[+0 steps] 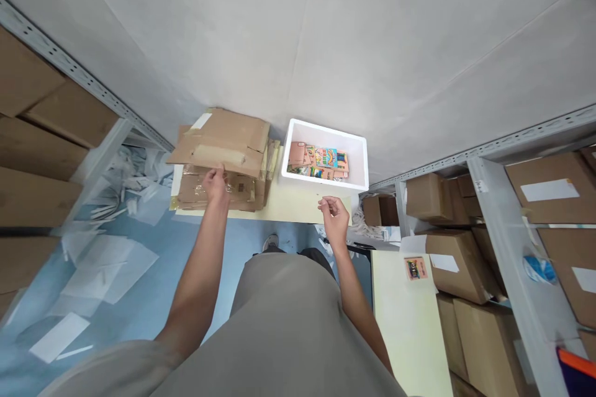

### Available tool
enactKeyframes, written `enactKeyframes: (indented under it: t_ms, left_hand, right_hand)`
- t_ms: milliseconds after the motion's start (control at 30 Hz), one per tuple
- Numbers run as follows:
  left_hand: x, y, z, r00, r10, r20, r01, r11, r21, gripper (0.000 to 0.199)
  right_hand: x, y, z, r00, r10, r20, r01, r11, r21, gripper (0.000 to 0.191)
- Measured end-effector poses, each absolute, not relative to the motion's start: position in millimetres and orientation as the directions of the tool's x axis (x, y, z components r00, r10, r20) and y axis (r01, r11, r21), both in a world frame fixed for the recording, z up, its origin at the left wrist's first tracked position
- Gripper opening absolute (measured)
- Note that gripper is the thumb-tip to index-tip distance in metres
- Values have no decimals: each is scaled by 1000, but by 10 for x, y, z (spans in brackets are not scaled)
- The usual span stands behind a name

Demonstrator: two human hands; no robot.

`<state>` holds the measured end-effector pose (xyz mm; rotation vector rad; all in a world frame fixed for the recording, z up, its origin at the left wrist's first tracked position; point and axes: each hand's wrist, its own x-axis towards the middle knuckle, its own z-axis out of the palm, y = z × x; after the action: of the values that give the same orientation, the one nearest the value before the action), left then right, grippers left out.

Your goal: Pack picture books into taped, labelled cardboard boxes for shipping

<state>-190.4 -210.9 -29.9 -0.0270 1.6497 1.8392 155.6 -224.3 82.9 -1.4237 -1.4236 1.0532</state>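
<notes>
My left hand [215, 185] is closed on the front edge of a flattened cardboard box [223, 133], which lies tilted on top of a stack of folded cardboard [193, 189]. Its thumb shows below the edge; some fingers are hidden. Over the front of the pale yellow table [288, 203], my right hand [335, 218] has its fingers curled in toward the thumb. Whether anything small is between them I cannot make out. Just behind that hand stands a white foam box [326, 182], partly filled with small colourful packets [326, 158].
Shelves of cardboard boxes line the left [37, 155] and right [460, 260]. A second pale table [410, 335] at the lower right bears one colourful packet [415, 268]. Paper sheets [102, 273] litter the blue floor at left. A grey wall [298, 31] rises behind the table.
</notes>
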Motion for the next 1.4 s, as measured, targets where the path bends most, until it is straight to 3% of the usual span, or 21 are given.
enactKeyframes:
  t_ms: [100, 267, 433, 633, 767, 867, 1000, 1100, 1233, 1400]
  left_hand:
    - [-1848, -2185, -113, -866, 363, -345, -385, -40, 922, 43]
    - [-1584, -2363, 284, -823, 559, -105, -220, -144, 965, 52]
    - [-1228, -2286, 608, -505, 863, -1, -183, -107, 977, 46]
    - [-350, -1934, 714, -32, 998, -45, -138, 40, 990, 43]
    - [535, -1865, 685, 310, 948, -78, -69, 104, 992, 48]
    - [1216, -1935, 615, 469, 879, -87, 36, 79, 996, 43]
    - [2124, -2090, 402, 593, 804, -54, 125, -26, 992, 37]
    - [2871, -2242, 196, 686, 717, -126, 174, 7, 985, 36]
    - [3953, -2521, -18, 734, 642, -221, 269, 24, 963, 30]
    - [5150, -2924, -159, 764, 611, -207, 286, -34, 958, 23]
  right_hand:
    - [1606, -2259, 847, 10, 1000, 10, 282, 7, -959, 35]
    - [1832, -2271, 909, 85, 995, 48, 257, 24, -966, 35]
    - [2428, -2263, 1106, 333, 928, 165, 319, 53, -946, 39]
    - [3601, -2689, 1374, 660, 639, 396, 490, 34, -871, 52]
    - [4285, -3429, 1322, 706, 636, 311, 431, -37, -902, 57]
    - [4681, -4109, 1139, 759, 617, 209, 332, -90, -939, 51]
    - [5114, -5007, 785, 825, 561, 67, 195, -172, -966, 44]
    - [5418, -5569, 522, 866, 500, 2, 127, -216, -968, 40]
    - [5863, -6107, 276, 922, 387, -27, 92, -284, -954, 38]
    - [6464, -6557, 123, 974, 222, -54, 16, -301, -954, 39]
